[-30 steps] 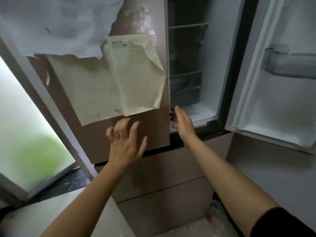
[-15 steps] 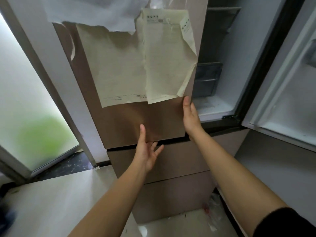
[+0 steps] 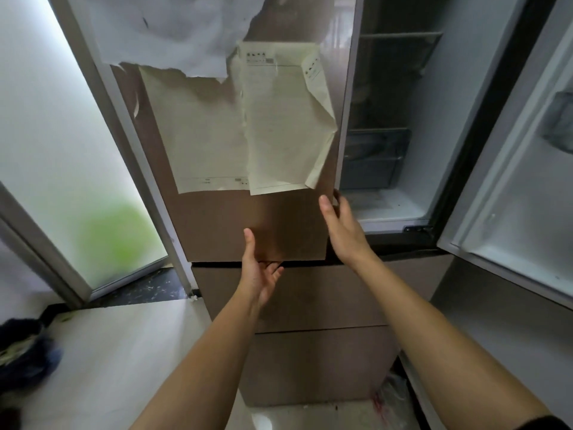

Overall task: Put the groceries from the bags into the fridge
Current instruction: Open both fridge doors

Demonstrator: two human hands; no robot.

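The fridge (image 3: pixel 310 305) stands directly ahead of me. Its right door (image 3: pixel 511 181) is swung open, exposing a shelf (image 3: pixel 400 35) and a drawer (image 3: pixel 372 156) inside. Its left door (image 3: pixel 248 218) carries paper sheets (image 3: pixel 279 125) on its brown front. My right hand (image 3: pixel 341 231) grasps the left door's free edge, thumb on the face, fingers round behind. My left hand (image 3: pixel 260 271) is released, with the thumb straight against the door and the fingers loose at the gap beneath. A dark bundle (image 3: pixel 24 352), blurred, lies at lower left.
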